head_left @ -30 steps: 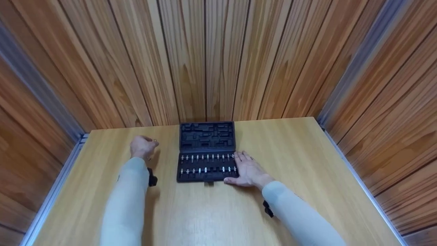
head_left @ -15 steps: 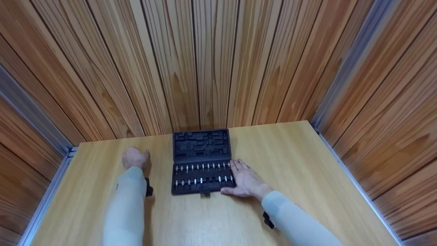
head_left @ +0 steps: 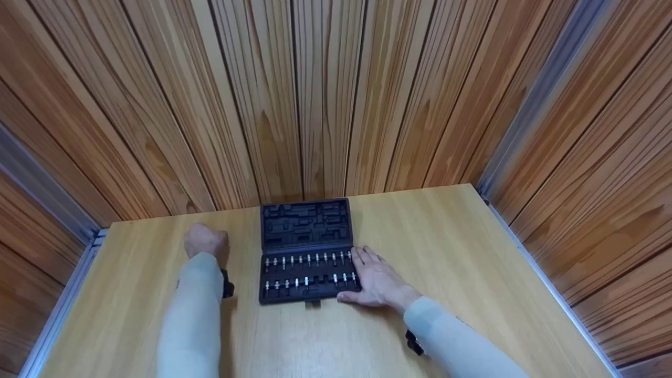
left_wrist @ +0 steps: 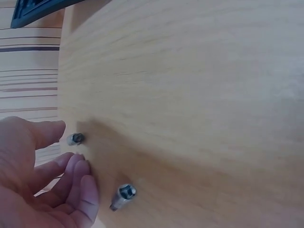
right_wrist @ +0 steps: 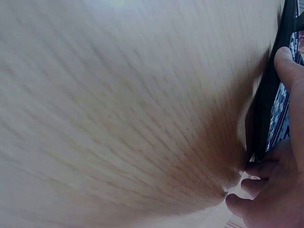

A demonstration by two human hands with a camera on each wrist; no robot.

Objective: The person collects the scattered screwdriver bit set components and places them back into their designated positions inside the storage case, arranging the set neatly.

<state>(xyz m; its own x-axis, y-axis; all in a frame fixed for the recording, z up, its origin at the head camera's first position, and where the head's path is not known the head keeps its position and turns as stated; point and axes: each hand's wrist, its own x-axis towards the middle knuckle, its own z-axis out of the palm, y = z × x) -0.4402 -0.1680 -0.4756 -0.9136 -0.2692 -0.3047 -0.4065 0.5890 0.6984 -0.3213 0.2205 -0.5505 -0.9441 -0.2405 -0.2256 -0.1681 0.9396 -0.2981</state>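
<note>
My left hand (head_left: 203,241) is at the table's far left, thumb and fingers spread apart and the fingers loosely bent. In the left wrist view, a small metal bit socket (left_wrist: 75,138) is on the table just beyond the gap between thumb and forefinger. A second bit socket (left_wrist: 124,194) lies beside the other fingers; the left hand hides both in the head view. My right hand (head_left: 375,278) lies with straight fingers along the right edge of an open black socket case (head_left: 320,294). Two rows of bit sockets (head_left: 308,260) sit in its base, with a gap in the front row.
The case's raised lid (head_left: 307,226), with moulded recesses, stands close to the wood-plank back wall (head_left: 325,105). Metal rails (head_left: 546,310) run along the sides of the wooden table (head_left: 294,346). A black wrist strap piece (head_left: 228,286) shows below the left hand.
The left hand has reached a little farther left, and its fingertips, earlier pinching a small metal piece, are now apart. The right hand stays on the case. The head view has shifted slightly.
</note>
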